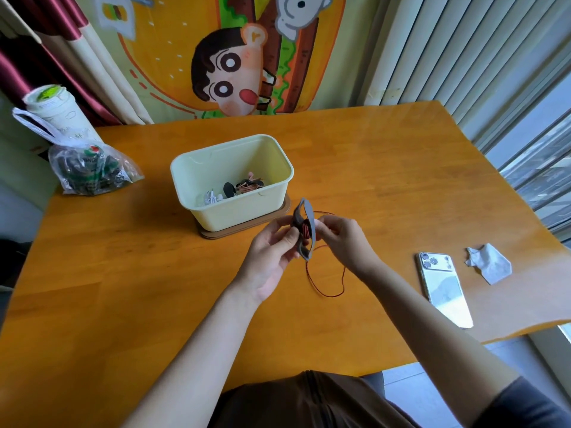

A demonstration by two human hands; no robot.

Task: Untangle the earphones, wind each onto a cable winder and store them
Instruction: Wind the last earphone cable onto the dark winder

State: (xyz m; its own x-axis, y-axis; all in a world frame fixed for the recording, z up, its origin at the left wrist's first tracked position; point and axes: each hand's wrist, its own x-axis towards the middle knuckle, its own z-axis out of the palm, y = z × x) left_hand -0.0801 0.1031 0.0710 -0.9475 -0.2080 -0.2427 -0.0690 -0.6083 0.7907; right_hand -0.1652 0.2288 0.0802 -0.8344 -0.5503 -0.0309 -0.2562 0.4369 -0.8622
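A grey cable winder is held upright above the table, with red earphone cable wrapped round its middle. My left hand grips the winder from the left. My right hand pinches the red cable at the winder's right side. The loose end of that cable hangs down in a loop onto the table. Behind them stands a pale yellow box holding wound winders and white earphones.
The box sits on a brown lid. A white phone and a crumpled tissue lie at the right. A plastic bag and a white cup stand at the far left. The table edge is close on the right.
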